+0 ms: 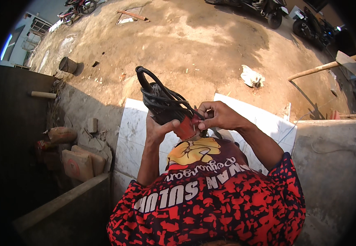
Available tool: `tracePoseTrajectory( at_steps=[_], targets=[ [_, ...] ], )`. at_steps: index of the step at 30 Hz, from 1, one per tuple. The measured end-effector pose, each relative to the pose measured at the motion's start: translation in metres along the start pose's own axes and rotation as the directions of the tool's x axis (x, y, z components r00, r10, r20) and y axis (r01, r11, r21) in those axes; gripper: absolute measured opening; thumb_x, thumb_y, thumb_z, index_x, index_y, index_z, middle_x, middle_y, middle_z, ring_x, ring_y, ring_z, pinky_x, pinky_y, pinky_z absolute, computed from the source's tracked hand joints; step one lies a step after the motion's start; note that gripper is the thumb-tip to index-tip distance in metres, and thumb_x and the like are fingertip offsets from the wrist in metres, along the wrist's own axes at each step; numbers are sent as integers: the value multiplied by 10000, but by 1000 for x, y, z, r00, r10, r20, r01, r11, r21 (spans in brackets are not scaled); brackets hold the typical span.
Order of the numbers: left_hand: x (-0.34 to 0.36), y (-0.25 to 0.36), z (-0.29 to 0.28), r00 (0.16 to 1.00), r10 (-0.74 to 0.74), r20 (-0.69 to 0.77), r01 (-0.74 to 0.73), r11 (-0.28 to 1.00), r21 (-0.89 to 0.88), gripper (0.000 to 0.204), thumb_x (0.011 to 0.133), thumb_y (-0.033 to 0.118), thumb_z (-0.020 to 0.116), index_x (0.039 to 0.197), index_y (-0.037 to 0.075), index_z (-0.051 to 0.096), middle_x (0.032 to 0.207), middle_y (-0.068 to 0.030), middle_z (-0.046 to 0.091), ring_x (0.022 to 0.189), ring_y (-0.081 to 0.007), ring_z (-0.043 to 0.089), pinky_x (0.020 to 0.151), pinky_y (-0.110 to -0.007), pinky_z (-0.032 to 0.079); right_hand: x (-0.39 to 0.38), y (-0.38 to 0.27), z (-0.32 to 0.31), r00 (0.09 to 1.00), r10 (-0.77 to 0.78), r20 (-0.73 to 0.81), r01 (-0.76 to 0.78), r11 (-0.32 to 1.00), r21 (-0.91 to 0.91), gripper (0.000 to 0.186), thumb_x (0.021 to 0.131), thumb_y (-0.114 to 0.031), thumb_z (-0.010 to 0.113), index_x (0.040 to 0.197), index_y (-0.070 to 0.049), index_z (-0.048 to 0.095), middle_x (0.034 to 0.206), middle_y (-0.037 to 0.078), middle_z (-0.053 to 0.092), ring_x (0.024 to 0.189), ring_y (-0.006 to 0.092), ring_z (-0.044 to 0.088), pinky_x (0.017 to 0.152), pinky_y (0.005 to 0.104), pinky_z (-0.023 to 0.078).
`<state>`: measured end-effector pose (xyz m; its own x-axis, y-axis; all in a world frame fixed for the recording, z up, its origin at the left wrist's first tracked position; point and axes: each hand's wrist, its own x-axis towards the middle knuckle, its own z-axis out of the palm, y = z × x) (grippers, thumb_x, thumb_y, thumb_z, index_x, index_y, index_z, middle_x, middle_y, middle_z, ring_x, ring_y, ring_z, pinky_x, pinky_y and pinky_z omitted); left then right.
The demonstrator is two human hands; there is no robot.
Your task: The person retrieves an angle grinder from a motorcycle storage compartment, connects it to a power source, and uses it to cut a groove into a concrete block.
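A red and black corded power tool (185, 130) is held in front of my chest. Its black cord (164, 93) is looped along the dark end, with one thick bend sticking up beyond it. Wrapped around the near left side of the body is my left hand (157, 128), its thumb lying across the casing. My right hand (219, 116) is closed at the red end, thumb and bent fingers pinching by the casing next to the cord. The exact spot between those fingertips is hidden. The tool's lower end is partly lost against my shirt.
White tiles (135, 123) cover the ground around me, with bare dirt beyond. Paper sacks (78, 163) lean on the left behind a low wall (63, 201). A bucket (68, 64), a white cloth bundle (251, 76), a long-handled tool (323, 70) and parked motorbikes (315, 26) stand farther out.
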<state>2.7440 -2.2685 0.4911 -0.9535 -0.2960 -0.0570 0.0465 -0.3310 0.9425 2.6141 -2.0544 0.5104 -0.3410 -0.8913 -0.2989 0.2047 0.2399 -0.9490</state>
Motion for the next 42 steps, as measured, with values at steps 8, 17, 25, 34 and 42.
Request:
tracePoseTrajectory(
  at_steps=[8,17,25,34,42],
  targets=[
    [-12,4,17,998,58,-7,-58,998,17,687,667,75,882,1244,-35,527,1116,-120,666,1021,-203,652,904,-345,543,-13,8,29,939,-17,-344,46,996,77,191,853,-144,754,922,-41,608,785,-3,598,736,87,569,635,285,467],
    [-25,2,17,995,100,-1,-99,984,150,535,650,89,898,1107,-16,640,1071,-89,689,968,-158,661,848,-311,550,-16,25,23,957,-110,-268,157,974,161,226,850,-126,739,956,-8,578,844,70,600,708,162,626,659,283,501],
    [-21,-22,44,984,144,-105,-127,981,149,673,667,59,890,1239,-6,541,1120,-94,658,989,-186,653,861,-308,554,-27,36,40,686,-564,-459,151,728,-669,172,848,-92,704,953,-14,593,806,69,533,698,169,586,599,339,471],
    [-28,-28,46,987,155,-43,-142,965,218,814,672,109,889,1342,-5,441,1180,-129,616,1061,-242,632,953,-356,532,-43,52,39,825,-364,-433,207,906,-368,361,799,-105,733,1120,-42,582,1083,113,476,928,208,576,797,303,518],
    [-30,-35,62,999,35,-6,-32,959,283,811,716,21,831,1392,-13,385,1224,-159,592,1099,-256,616,979,-378,512,-39,76,66,596,-431,-678,-3,843,-538,381,824,-70,671,1172,-35,520,1073,155,480,847,321,632,756,411,546]
  ],
)
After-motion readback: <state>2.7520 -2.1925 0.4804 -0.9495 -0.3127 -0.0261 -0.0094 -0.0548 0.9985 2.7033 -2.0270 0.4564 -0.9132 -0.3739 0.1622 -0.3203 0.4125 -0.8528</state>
